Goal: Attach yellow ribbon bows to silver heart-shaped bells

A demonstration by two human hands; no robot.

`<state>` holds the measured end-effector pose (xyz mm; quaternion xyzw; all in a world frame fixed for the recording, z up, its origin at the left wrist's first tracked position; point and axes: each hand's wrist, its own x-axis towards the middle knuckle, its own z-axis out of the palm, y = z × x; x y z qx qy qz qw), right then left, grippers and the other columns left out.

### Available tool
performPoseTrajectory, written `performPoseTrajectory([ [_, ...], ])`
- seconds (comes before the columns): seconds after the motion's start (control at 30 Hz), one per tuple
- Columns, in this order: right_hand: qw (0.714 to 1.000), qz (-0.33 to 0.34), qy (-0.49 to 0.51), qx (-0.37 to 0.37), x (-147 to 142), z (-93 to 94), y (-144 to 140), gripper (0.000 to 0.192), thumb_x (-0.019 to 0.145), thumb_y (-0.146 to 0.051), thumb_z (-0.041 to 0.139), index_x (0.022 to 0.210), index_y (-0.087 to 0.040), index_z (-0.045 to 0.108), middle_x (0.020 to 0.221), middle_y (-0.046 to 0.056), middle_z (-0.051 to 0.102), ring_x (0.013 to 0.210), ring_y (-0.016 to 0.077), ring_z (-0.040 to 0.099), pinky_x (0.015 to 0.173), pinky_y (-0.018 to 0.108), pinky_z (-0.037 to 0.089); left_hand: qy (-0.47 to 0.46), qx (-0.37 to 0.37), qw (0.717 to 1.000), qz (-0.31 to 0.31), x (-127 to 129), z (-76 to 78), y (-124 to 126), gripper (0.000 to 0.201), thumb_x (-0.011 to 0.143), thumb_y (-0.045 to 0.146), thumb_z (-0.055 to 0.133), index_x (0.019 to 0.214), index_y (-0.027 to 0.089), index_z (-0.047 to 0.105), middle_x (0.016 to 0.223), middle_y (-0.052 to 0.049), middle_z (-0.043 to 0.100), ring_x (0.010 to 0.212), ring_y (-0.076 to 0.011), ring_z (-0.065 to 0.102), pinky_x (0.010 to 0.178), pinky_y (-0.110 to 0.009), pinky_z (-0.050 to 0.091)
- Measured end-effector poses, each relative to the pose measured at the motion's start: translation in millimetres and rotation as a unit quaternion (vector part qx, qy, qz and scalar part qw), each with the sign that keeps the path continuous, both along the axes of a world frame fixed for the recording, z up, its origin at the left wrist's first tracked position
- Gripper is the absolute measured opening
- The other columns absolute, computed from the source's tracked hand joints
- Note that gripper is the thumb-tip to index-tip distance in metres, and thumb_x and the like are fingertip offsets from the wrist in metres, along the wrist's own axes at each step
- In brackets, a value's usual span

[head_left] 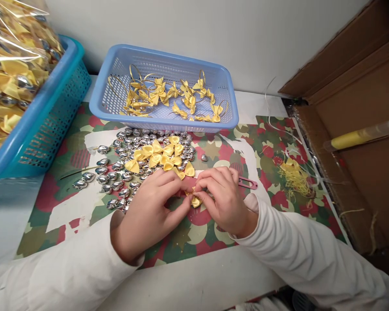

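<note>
Both my hands meet over the camouflage-patterned mat, fingertips pinched around a small yellow satin bow (196,202). My left hand (155,198) has thumb and forefinger closed at the bow's left side. From the right, my right hand (225,196) grips it between thumb and fingers, hiding most of its centre. A mauve slotted strip (248,183), perhaps a tool's handle, sticks out behind my right hand; I cannot tell whether it is held or lying. Just beyond the fingers, loose yellow bows (154,152) lie on a heap of shiny silver beads (118,165).
A blue basket (164,123) behind the heap holds gold rings with yellow bows. At left, a teal basket (56,112) carries a clear bag (16,65) of bows and silver beads. Yellow thread scraps (296,179) lie right, beside cardboard (350,99) and a yellow tube (359,136).
</note>
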<state>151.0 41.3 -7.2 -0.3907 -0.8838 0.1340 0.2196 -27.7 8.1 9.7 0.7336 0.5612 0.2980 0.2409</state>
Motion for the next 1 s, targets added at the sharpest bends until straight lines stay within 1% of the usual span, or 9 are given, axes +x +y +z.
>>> performPoseTrajectory([
  [0.17, 1.000, -0.005, 0.015, -0.005, 0.6, -0.2, -0.2, 0.018, 0.095, -0.023, 0.050, 0.081, -0.022, 0.062, 0.097, 0.002, 0.067, 0.093, 0.0188, 0.052, 0.083, 0.036, 0.028, 0.017, 0.004, 1.000, -0.005, -1.7, -4.1, 0.0, 0.016, 0.085, 0.022, 0.055, 0.072, 0.021, 0.065, 0.069, -0.003, 0.061, 0.069, -0.0183, 0.054, 0.067, -0.032, 0.042],
  [0.4, 1.000, -0.005, 0.029, -0.006, 0.6, -0.6, 0.1, 0.018, 0.095, -0.024, 0.051, 0.080, -0.022, 0.061, 0.097, 0.002, 0.068, 0.093, 0.0185, 0.053, 0.084, 0.036, 0.028, 0.006, 0.005, 1.000, 0.004, -1.3, -1.1, -0.5, 0.012, 0.084, 0.022, 0.053, 0.079, 0.019, 0.065, 0.073, -0.004, 0.062, 0.070, -0.0180, 0.054, 0.067, -0.032, 0.042],
  [0.53, 1.000, -0.009, 0.025, -0.009, 0.4, -0.5, 0.1, 0.017, 0.094, -0.024, 0.051, 0.080, -0.022, 0.061, 0.096, 0.002, 0.068, 0.092, 0.0185, 0.053, 0.083, 0.036, 0.029, 0.001, -0.003, 1.000, -0.009, -1.1, -0.1, -0.1, 0.013, 0.083, 0.024, 0.055, 0.075, 0.020, 0.063, 0.072, -0.003, 0.063, 0.070, -0.0180, 0.055, 0.067, -0.032, 0.043],
  [0.67, 1.000, -0.009, 0.007, -0.007, 0.5, -0.3, 0.2, 0.016, 0.093, -0.023, 0.052, 0.080, -0.022, 0.062, 0.096, 0.002, 0.068, 0.092, 0.0193, 0.052, 0.084, 0.036, 0.028, -0.004, -0.012, 1.000, -0.007, -0.2, -0.8, 0.0, 0.014, 0.084, 0.023, 0.055, 0.072, 0.021, 0.063, 0.071, -0.002, 0.063, 0.069, -0.0173, 0.055, 0.067, -0.031, 0.043],
  [0.83, 1.000, -0.003, 0.028, -0.005, 0.8, -0.4, 0.8, 0.016, 0.092, -0.022, 0.053, 0.079, -0.022, 0.062, 0.095, 0.002, 0.068, 0.091, 0.0180, 0.053, 0.083, 0.036, 0.029, -0.016, -0.017, 1.000, 0.000, 1.4, -1.1, -0.4, 0.013, 0.083, 0.022, 0.058, 0.070, 0.021, 0.061, 0.070, -0.001, 0.063, 0.069, -0.0169, 0.055, 0.067, -0.030, 0.043],
  [1.0, 0.999, -0.007, 0.048, -0.015, 0.2, 0.4, 0.7, 0.016, 0.092, -0.022, 0.054, 0.078, -0.022, 0.062, 0.094, 0.002, 0.068, 0.090, 0.0177, 0.053, 0.083, 0.035, 0.030, -0.016, -0.024, 1.000, 0.008, 2.0, -2.4, -0.4, 0.017, 0.084, 0.022, 0.057, 0.068, 0.021, 0.060, 0.067, -0.001, 0.061, 0.068, -0.0165, 0.054, 0.066, -0.030, 0.043],
])
